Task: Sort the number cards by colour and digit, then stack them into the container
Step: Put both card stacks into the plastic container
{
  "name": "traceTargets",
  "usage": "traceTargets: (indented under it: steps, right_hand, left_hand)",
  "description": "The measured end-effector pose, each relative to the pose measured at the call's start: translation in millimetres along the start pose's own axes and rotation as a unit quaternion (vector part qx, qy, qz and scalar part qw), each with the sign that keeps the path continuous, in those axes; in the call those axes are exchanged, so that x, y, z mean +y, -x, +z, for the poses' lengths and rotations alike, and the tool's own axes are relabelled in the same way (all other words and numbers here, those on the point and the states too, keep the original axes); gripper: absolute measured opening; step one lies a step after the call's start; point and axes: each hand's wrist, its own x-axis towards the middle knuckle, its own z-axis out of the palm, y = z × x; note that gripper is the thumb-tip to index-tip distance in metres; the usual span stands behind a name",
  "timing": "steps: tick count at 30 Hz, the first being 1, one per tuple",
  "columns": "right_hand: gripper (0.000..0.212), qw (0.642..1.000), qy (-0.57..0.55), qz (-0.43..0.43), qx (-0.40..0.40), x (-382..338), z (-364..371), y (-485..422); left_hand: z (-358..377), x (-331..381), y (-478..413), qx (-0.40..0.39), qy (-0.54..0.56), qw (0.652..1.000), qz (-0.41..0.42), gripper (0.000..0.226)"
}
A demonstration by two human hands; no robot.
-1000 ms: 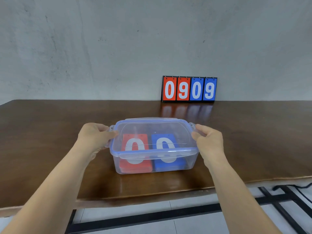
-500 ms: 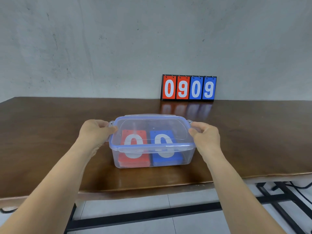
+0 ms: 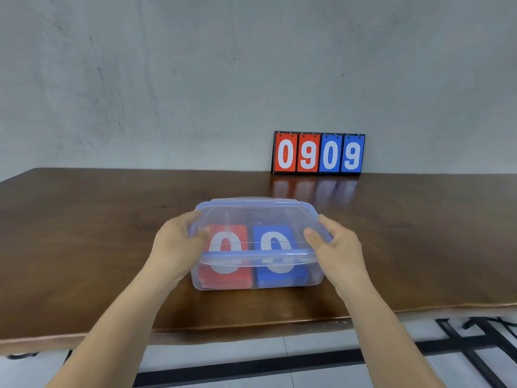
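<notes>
Head view: a clear plastic container (image 3: pixel 254 284) with a blue-rimmed lid (image 3: pixel 260 211) is seen on a dark brown wooden table (image 3: pixel 84 233), near the table's front edge and a little below the middle of the picture. The lid is laid on top of the container; whether its side clips are fastened cannot be told. Two stacks of number cards are seen through the clear walls, lying flat and side by side: a red stack (image 3: pixel 226 275) toward the nine o'clock side and a blue stack (image 3: pixel 282 273) toward the three o'clock side, each topped by a card with a white 0. The container is gripped at both ends. The left hand (image 3: pixel 179 247) is wrapped around the nine o'clock end, its thumb laid over the lid's edge and its fingers curled behind the end wall. The right hand (image 3: pixel 335 247) is wrapped around the three o'clock end in the same way, the thumb set on the lid's corner and the fingers curled around the rim. At one o'clock from the container, well apart from it, a flip scoreboard (image 3: pixel 319 152) is stood upright at the table's far edge against a grey wall (image 3: pixel 195 79); two red panels and two blue panels are shown, reading 0, 9, 0, 9. At six o'clock, below the table edge, a pale tiled floor (image 3: pixel 223 357) and a black metal frame (image 3: pixel 461 345) are visible.
</notes>
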Motion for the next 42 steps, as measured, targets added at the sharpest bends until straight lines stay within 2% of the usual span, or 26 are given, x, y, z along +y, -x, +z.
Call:
traceTargets:
  steps: [4, 7, 10, 14, 16, 19, 23, 26, 29, 33, 37, 38, 40, 41, 42]
  right_hand:
    - [0.053, 1.000, -0.012, -0.005, 0.005, 2, 1, 0]
    - [0.059, 0.999, -0.027, -0.020, 0.008, 1, 4, 8]
    - [0.070, 0.998, -0.020, -0.056, 0.019, -1, 8, 26]
    - [0.076, 0.995, -0.018, -0.095, -0.006, 1, 15, 30]
    - [0.079, 0.994, -0.031, -0.105, -0.026, 3, 16, 17]
    - [0.087, 0.993, -0.026, -0.093, -0.066, 2, 17, -16]
    - [0.092, 0.997, 0.025, -0.047, -0.050, -2, 27, -65]
    - [0.091, 0.998, 0.039, -0.025, -0.037, -1, 36, -90]
    - [0.088, 0.998, 0.053, -0.013, -0.030, -5, 43, -102]
    - [0.077, 0.995, 0.095, -0.034, 0.016, -18, 56, -77]
    - [0.087, 0.996, 0.055, -0.071, 0.004, -31, 93, -9]
    - [0.091, 0.996, 0.056, -0.067, -0.004, -34, 102, 4]
    - [0.097, 0.996, 0.073, -0.053, 0.005, -36, 115, 18]
    - [0.100, 0.995, 0.081, -0.047, 0.020, -37, 118, 20]
    - [0.103, 0.995, 0.085, -0.047, 0.035, -36, 119, 20]
  left_hand:
    - [-4, 0, -3, -0.003, 0.017, 1.000, 0.008, 0.054]
    - [-13, 5, -6, -0.041, 0.029, 0.999, 0.013, 0.063]
    - [-22, 14, -19, -0.062, -0.065, 0.993, 0.070, 0.075]
    - [-15, 33, -43, -0.179, -0.144, 0.960, 0.158, 0.070]
    - [-8, 38, -57, -0.231, -0.171, 0.943, 0.168, 0.067]
    - [-5, 34, -78, -0.262, -0.196, 0.931, 0.161, 0.065]
    - [-10, 21, -92, -0.244, -0.241, 0.929, 0.141, 0.085]
    - [-11, 22, -85, -0.203, -0.314, 0.913, 0.162, 0.078]
    - [-14, 19, -78, -0.165, -0.372, 0.895, 0.183, 0.097]
    - [-31, 18, -94, -0.183, -0.248, 0.930, 0.199, 0.076]
    - [-34, 21, -118, -0.283, -0.132, 0.930, 0.195, 0.055]
    - [-33, 20, -121, -0.306, -0.117, 0.925, 0.191, 0.068]
    - [-32, 11, -131, -0.327, -0.106, 0.919, 0.190, 0.123]
    - [-31, 6, -133, -0.337, -0.102, 0.918, 0.184, 0.137]
    - [-31, 2, -135, -0.345, -0.091, 0.916, 0.184, 0.139]
